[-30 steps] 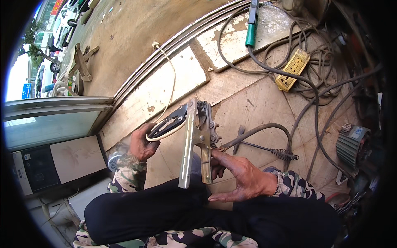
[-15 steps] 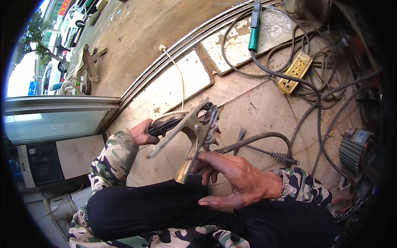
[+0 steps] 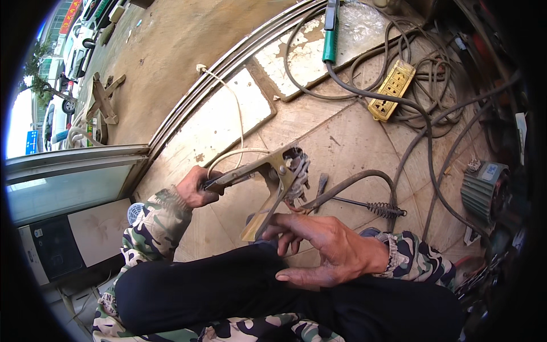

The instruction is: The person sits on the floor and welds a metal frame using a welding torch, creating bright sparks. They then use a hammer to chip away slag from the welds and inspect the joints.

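Since half a second ago the brass ground clamp (image 3: 272, 188) has tipped a little further over, one handle now reaching out toward the left hand, the other angling down to the right hand; a second back it stood nearly upright between both hands.

Left hand (image 3: 194, 187): fingers clenched around the end of the clamp's upper handle, where a dark grip shows. Camouflage sleeve (image 3: 154, 222) runs back to the lap.

Right hand (image 3: 322, 251): fingers loosely spread, not clenched; fingertips (image 3: 272, 231) touch the lower end of the second handle, the palm resting over the black trousers (image 3: 239, 296).

Clamp position: held in the air above the tiled floor (image 3: 347, 142), just above the knees. Its jaw end (image 3: 296, 171) points up and to the right, with frayed wire strands at it. A thick grey cable (image 3: 347, 185) leaves from that end and curves away right.

Around: a thin rod with a coiled spring (image 3: 376, 206) lies on the floor just beside the cable. A white cord (image 3: 236, 122) loops toward the clamp from the door track. Further off, a yellow power strip (image 3: 392, 88) among tangled black cables, a green-handled electrode holder (image 3: 329, 34) at the top, a grey electric motor (image 3: 484, 191) at far right.
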Tool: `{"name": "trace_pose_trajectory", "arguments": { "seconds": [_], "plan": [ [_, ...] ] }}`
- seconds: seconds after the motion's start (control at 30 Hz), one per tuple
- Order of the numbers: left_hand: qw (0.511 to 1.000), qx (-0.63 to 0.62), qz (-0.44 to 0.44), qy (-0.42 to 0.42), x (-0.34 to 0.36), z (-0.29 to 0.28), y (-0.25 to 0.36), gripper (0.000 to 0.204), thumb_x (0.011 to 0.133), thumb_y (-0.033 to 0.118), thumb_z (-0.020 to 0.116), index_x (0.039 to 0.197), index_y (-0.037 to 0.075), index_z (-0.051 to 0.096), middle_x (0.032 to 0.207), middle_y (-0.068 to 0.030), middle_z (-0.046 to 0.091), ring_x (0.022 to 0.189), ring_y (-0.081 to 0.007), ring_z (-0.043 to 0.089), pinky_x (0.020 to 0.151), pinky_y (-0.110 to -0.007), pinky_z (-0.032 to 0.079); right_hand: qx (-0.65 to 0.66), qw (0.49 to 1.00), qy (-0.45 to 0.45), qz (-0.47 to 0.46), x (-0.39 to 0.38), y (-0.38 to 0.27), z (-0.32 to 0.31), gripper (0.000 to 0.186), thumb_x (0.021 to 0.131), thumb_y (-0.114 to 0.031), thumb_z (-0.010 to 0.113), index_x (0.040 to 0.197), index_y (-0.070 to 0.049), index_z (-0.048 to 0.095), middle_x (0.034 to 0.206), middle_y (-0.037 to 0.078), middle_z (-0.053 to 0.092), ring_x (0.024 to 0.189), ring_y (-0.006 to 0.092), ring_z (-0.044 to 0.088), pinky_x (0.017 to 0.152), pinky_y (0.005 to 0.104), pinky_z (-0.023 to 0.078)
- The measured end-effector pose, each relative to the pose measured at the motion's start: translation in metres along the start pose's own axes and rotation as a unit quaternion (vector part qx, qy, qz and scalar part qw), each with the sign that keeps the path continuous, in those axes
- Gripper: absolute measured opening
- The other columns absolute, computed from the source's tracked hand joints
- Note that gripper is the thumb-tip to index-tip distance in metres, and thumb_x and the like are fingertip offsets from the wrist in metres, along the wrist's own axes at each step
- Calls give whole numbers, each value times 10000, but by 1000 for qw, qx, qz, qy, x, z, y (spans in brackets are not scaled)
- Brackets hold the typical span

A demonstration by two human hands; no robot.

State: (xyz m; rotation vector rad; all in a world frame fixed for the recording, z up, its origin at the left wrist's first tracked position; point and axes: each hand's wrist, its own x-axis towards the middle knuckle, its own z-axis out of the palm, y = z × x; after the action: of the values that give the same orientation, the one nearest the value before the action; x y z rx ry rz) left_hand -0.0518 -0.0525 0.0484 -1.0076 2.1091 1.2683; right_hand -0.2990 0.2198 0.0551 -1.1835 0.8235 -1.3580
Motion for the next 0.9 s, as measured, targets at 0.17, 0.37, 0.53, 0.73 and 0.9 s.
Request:
{"name": "trace_pose_trajectory", "arguments": {
  "seconds": [0.17, 0.37, 0.53, 0.73, 0.9],
  "plan": [
    [999, -10, 22, -47, 3, 2, 15, 291, 751, 94, 654, 1004, -33, 722, 795, -58, 708, 759, -141, 658, 726, -314, 554, 55, 995, -74, 29, -19, 5, -4, 634, 900, -286, 800, 1343, 91, 547, 1096, 187, 662, 881, 259, 686, 714, 357, 581],
    [993, -49, -6, -110, 7, -9, -15, 405, 769, 7, 695, 1173, -7, 676, 948, -67, 722, 862, -159, 674, 780, -321, 562, 99, 985, -135, 46, -40, 26, 3, 581, 906, -313, 790, 1275, 86, 588, 974, 199, 687, 857, 301, 699, 720, 379, 579],
    [989, -48, -66, -127, 11, -11, -8, 536, 762, -13, 682, 1292, 2, 610, 1065, -88, 717, 923, -156, 671, 828, -304, 565, 90, 985, -131, 73, -48, 37, 8, 582, 900, -338, 793, 1245, 86, 594, 957, 205, 691, 853, 317, 701, 710, 392, 578],
    [981, -82, -112, -134, 2, -15, 9, 650, 758, -12, 674, 1391, 13, 528, 1115, -89, 723, 946, -154, 678, 865, -298, 562, 103, 985, -120, 73, -53, 41, 9, 600, 898, -368, 793, 1241, 83, 597, 951, 202, 693, 852, 306, 702, 710, 393, 580],
    [979, -49, -104, -169, 20, -10, -7, 572, 752, 1, 682, 1318, 13, 600, 1101, -87, 730, 947, -156, 687, 868, -301, 565, 91, 986, -108, 94, -56, 45, 9, 610, 896, -375, 794, 1249, 84, 602, 952, 195, 699, 854, 297, 704, 714, 387, 585]
  ]
}}
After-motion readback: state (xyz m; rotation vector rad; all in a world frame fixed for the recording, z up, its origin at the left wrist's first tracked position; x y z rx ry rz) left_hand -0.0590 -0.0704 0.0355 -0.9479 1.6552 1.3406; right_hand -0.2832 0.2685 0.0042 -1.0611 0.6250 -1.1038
